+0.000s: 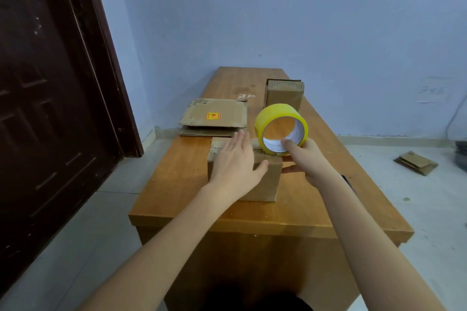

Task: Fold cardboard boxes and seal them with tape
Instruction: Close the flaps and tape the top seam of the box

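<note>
Now the small brown cardboard box [262, 179] sits on the long wooden table [177, 174], close to its near edge. The left hand [236, 161] lies flat on top of the box with straight fingers, pressing it down. The right hand [307, 159] holds the big round roll of yellow tape [280, 118], fingers curled through its hole, just above the box's right side. Further back, near the left edge, lies a pile of flat brown cardboard sheets [214, 116]. Another small folded cardboard box [285, 94] stands near the far right edge.
</note>
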{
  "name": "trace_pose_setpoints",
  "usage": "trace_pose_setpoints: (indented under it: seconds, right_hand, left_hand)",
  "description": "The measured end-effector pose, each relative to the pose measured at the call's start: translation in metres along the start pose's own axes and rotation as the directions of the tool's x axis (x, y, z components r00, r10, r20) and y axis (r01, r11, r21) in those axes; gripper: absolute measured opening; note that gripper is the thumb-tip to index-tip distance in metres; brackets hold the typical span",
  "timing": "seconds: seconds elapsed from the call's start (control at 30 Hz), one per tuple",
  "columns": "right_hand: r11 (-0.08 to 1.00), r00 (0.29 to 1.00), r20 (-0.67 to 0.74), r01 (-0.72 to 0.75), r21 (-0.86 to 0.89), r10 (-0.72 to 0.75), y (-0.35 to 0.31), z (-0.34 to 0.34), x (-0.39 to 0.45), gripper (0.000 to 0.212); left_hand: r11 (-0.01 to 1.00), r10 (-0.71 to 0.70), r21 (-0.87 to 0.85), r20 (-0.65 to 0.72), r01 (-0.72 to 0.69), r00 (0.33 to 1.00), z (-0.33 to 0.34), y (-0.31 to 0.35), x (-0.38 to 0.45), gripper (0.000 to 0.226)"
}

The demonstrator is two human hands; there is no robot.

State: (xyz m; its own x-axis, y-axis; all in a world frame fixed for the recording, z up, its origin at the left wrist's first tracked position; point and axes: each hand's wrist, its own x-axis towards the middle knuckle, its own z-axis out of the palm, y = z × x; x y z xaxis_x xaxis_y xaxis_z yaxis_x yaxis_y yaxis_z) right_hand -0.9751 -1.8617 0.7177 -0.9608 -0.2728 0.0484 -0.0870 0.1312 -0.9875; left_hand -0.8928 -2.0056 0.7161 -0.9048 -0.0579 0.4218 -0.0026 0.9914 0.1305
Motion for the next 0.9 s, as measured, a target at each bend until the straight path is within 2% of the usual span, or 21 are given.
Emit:
trace_pose_setpoints:
  seconds: [0.1, 0.27, 0.43, 0.57, 0.67, 0.77, 0.9]
  right_hand:
    - [0.999, 0.999, 0.027, -0.038, 0.016, 0.037, -0.005, -0.003, 0.000, 0.013]
    - [0.999, 0.997, 0.072, -0.031, 0.011, 0.030, -0.007, -0.004, -0.001, 0.014]
    - [0.998, 0.985, 0.162, -0.068, 0.007, 0.066, -0.014, -0.008, 0.004, 0.020]
    - [0.969, 0.985, 0.164, -0.097, 0.225, 0.060, -0.003, -0.016, -0.001, 0.021]
    - [0.952, 0.989, 0.134, -0.105, 0.287, 0.069, 0.002, -0.018, -0.003, 0.019]
    - [0.964, 0.991, 0.106, -0.108, 0.244, 0.084, -0.001, -0.012, -0.002, 0.021]
    - [0.997, 0.994, 0.073, -0.081, 0.003, 0.080, -0.009, 0.000, 0.001, 0.024]
  left_hand:
    - [0.997, 0.058, 0.062, -0.028, -0.056, 0.998, 0.005, 0.012, 0.000, 0.075]
    - [0.986, 0.029, 0.164, -0.052, -0.020, 0.998, 0.015, 0.008, -0.006, 0.080]
    - [0.986, 0.063, 0.155, -0.063, -0.053, 0.996, 0.017, -0.002, -0.010, 0.078]
    - [0.984, 0.095, 0.159, -0.097, -0.079, 0.991, 0.016, -0.003, -0.009, 0.076]
    - [0.976, 0.159, 0.159, -0.065, -0.147, 0.985, 0.013, -0.003, -0.006, 0.076]
    - [0.976, 0.138, 0.180, -0.075, -0.123, 0.988, 0.015, -0.006, -0.007, 0.074]
    - [0.977, 0.113, 0.183, -0.031, -0.105, 0.993, 0.016, -0.005, -0.009, 0.067]
